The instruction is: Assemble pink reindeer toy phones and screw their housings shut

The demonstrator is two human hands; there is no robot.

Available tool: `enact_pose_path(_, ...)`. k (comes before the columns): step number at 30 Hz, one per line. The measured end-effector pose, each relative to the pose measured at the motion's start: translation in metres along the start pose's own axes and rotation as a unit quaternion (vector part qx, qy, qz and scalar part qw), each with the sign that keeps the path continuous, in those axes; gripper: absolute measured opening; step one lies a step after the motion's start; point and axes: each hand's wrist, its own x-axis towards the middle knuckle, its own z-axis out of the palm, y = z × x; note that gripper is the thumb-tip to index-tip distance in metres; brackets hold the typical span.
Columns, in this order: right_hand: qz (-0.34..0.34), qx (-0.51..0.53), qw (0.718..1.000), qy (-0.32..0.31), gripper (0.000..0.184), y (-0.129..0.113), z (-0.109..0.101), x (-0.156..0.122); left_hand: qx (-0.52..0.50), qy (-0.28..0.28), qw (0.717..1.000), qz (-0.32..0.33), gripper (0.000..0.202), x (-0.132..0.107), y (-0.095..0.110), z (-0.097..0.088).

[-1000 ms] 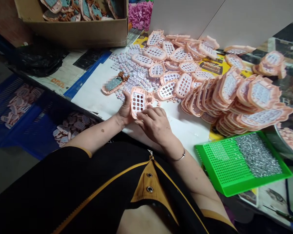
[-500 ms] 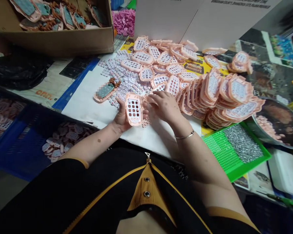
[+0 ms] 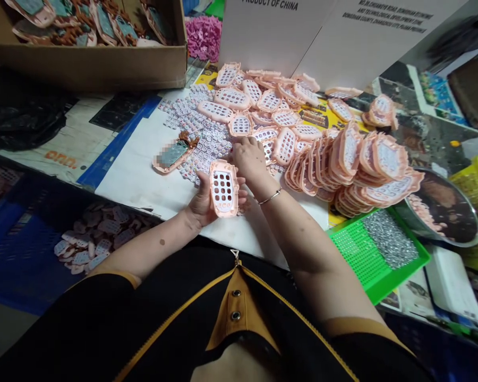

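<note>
My left hand [image 3: 202,204] holds a pink plastic toy phone shell [image 3: 224,200], its open inner side up, with a white panel full of square holes. The thumb lies along the shell's left edge and the fingers come round its right side. My right hand [image 3: 250,159] is just beyond the shell, at the edge of the small white button pieces [image 3: 211,140]. Its fingers are bunched and pointing down; whatever is between them is hidden. Left of the buttons lies an assembled part [image 3: 175,155] with a grey-green board and brown wires.
Loose pink shells [image 3: 233,98] are heaped behind, and stacked shells [image 3: 322,162] stand to the right. A green tray [image 3: 354,254] of screws [image 3: 390,239] and a metal bowl [image 3: 472,212] sit further right. A cardboard box [image 3: 103,69] stands back left, a blue crate [image 3: 32,265] below.
My right hand has moved left and away from me to the edge of the button pieces, its fingers drawing together. The shell in my left hand has shifted slightly right and closer.
</note>
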Motion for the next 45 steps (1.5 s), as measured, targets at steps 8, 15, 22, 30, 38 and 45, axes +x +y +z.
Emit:
enact_pose_path(8, 0.148, 0.452, 0.88, 0.014, 0.015, 0.021, -0.017, -0.018, -0.019, 0.012, 1.0, 0.004, 0.103, 0.0, 0.001, 0.002)
enact_pose_path(15, 0.137, 0.535, 0.831, 0.064, 0.026, 0.024, -0.048, -0.065, -0.029, 0.019, 0.998, 0.044, 0.088, 0.001, -0.001, -0.001)
enact_pose_path(22, -0.083, 0.191, 0.96, 0.19, 0.016, -0.026, -0.07, -0.112, 0.025, -0.034, 0.998, 0.041, 0.081, 0.002, -0.009, -0.006)
enact_pose_path(30, -0.192, 0.127, 0.966, 0.114, 0.034, -0.037, -0.07, -0.117, 0.039, -0.032, 0.998, -0.022, 0.076, 0.0, -0.003, -0.011)
enact_pose_path(38, -0.259, 0.081, 0.96, 0.075, 0.032, -0.029, -0.072, -0.137, 0.009, -0.037, 0.999, -0.037, 0.087, -0.003, -0.002, -0.001)
enact_pose_path(45, -0.167, 0.031, 0.971, 0.171, 0.021, 0.004, -0.083, -0.168, 0.087, -0.013, 0.994, 0.063, 0.074, -0.017, 0.006, 0.017)
